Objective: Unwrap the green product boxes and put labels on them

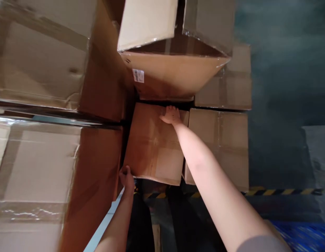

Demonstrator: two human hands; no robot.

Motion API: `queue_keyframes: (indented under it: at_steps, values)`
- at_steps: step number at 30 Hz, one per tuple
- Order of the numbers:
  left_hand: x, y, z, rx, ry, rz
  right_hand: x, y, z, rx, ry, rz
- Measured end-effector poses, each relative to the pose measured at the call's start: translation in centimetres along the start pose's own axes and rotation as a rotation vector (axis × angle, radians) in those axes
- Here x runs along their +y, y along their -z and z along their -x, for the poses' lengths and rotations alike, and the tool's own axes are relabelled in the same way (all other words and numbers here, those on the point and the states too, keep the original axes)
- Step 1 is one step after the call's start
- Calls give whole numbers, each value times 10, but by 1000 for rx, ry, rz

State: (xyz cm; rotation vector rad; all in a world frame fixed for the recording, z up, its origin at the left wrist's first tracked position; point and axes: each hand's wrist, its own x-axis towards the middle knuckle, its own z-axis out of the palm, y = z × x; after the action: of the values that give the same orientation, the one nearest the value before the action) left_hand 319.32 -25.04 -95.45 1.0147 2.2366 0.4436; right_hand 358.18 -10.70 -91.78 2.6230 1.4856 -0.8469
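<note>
Gripped but not yet lifted: left hand curled on the near corner of box, right hand hooked over its far edge, wedged among stacked cartons.

Taped brown cardboard box sits level, wedged among stacked boxes.

Dark floor under taped cardboard boxes, striped edge.

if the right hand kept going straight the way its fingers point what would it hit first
Probably the large open brown cardboard box just beyond the right hand, which grips the far edge of the small taped brown cardboard box; the depth between them is unclear.
</note>
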Motion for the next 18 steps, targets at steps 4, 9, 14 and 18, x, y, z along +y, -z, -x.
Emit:
queue_keyframes:
  at_steps: [4,9,14,18]
  values:
    - [-10,9,12,-20,57,-63,0,6,17,-14,-9,24]
    - [-46,33,40,-53,153,-175,-10,-15,50,-57,-12,62]
    - [-80,72,67,-102,249,-243,-26,-38,95,-126,-34,87]
    - [-98,101,74,-69,255,-289,-30,-56,138,-157,-38,96]
